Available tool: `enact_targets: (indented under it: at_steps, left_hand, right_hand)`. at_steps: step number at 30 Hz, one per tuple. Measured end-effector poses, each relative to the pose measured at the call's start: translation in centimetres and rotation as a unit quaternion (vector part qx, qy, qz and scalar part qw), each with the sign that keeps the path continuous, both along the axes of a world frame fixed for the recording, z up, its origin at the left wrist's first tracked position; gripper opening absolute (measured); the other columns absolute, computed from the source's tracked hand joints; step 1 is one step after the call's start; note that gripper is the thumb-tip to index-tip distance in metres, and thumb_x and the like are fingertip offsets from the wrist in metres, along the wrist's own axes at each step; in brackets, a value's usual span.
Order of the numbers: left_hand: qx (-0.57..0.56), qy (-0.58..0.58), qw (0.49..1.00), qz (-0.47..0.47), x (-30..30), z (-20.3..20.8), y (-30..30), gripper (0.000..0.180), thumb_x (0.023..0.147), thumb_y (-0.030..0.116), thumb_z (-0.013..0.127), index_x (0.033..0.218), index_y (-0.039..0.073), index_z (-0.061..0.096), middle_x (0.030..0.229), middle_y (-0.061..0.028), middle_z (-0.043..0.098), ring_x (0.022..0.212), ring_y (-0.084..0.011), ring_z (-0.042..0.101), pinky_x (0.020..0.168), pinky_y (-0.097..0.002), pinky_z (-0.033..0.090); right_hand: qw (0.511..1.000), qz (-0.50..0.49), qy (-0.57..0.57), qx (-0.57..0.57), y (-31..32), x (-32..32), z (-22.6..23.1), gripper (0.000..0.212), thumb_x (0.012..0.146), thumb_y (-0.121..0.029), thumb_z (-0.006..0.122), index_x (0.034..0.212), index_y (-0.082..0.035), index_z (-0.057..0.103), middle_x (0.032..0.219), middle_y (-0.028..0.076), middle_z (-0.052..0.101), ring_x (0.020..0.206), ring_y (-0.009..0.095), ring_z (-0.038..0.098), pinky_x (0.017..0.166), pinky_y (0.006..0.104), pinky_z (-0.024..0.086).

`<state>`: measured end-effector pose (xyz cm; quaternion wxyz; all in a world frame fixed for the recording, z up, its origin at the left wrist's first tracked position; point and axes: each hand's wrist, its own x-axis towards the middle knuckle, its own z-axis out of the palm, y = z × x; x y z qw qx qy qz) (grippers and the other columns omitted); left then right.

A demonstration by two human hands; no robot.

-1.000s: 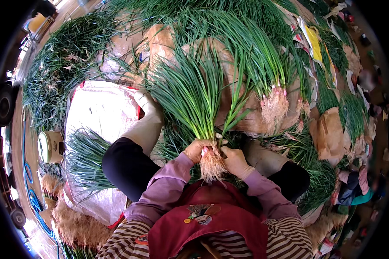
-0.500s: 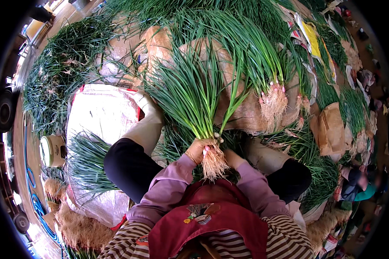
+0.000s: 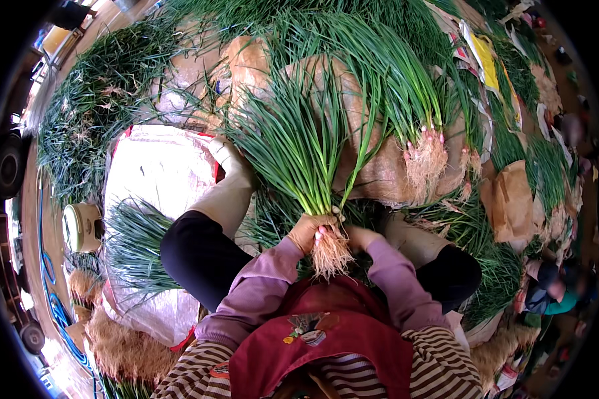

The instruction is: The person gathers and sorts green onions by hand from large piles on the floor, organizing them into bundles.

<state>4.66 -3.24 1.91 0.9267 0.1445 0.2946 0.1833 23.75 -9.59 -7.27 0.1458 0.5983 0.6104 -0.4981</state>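
My left hand (image 3: 306, 233) is closed round the base of a bunch of green onions (image 3: 313, 166), just above their pale stringy roots. The long leaves fan out away from me, and the roots hang toward my lap. On the right of the same bunch is my right hand (image 3: 361, 237), slightly blurred. Its fingers are hidden by the stems and roots, so I cannot see whether they grip anything. Beyond, to the right, a second bunch of green onions (image 3: 422, 120) with pinkish bulbs lies on a brown sack (image 3: 373, 166).
At my left, a white sack (image 3: 160, 166) carries more green onions (image 3: 136, 246). A cream bucket (image 3: 81, 228) stands beyond it, near a blue hose (image 3: 46, 266). Heaps of green leaves (image 3: 100, 100) lie around. A brown paper bag (image 3: 509, 199) sits on the right, with a person (image 3: 546, 289) farther off.
My right hand has shifted slightly up and away from me beside the bunch. The left hand keeps its hold in nearly the same place.
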Motion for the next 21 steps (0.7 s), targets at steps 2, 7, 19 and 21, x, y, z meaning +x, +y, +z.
enact_targets:
  at_steps: [2,7,19,21]
  left_hand:
    - [-0.033,-0.021,0.999,0.013,-0.2,-0.1,0.0,0.027,0.078,-0.001,0.059,0.104,-0.002,0.054,0.091,-0.0164,0.065,0.071,-0.0236,0.064,0.066,-0.0347,0.054]
    - [-0.085,-0.07,0.994,0.005,-0.6,-0.6,0.2,0.026,0.079,0.001,0.06,0.104,0.0,0.054,0.088,-0.0145,0.064,0.07,-0.0222,0.064,0.065,-0.034,0.053]
    - [-0.069,0.005,0.995,-0.067,-1.7,-1.0,0.3,0.02,0.082,0.015,0.061,0.091,-0.003,0.06,0.074,-0.0086,0.062,0.065,-0.0168,0.061,0.063,-0.0285,0.051]
    - [-0.056,-0.019,0.995,-0.077,-1.7,-1.6,-0.2,0.02,0.083,0.017,0.058,0.089,-0.002,0.057,0.075,-0.007,0.061,0.066,-0.0162,0.061,0.065,-0.0282,0.05]
  right_hand:
    - [0.999,0.013,0.041,-0.008,-3.3,-0.1,-0.9,0.042,0.081,-0.027,0.06,0.115,-0.002,0.057,0.106,0.014,0.063,0.088,0.026,0.061,0.078,0.0354,0.046]
    - [0.681,-0.625,0.373,0.079,2.8,0.8,9.7,0.028,0.089,-0.028,0.055,0.101,-0.003,0.059,0.09,0.005,0.063,0.071,0.013,0.057,0.062,0.0246,0.043]
    - [0.888,-0.41,0.176,0.113,1.5,-1.0,0.1,0.022,0.084,-0.024,0.057,0.08,-0.005,0.065,0.072,0.011,0.062,0.061,0.018,0.056,0.053,0.0308,0.044]
    - [0.656,-0.631,0.415,0.01,2.2,-0.2,6.4,0.027,0.087,-0.034,0.057,0.097,-0.009,0.062,0.08,0.002,0.06,0.065,0.011,0.053,0.057,0.026,0.042]
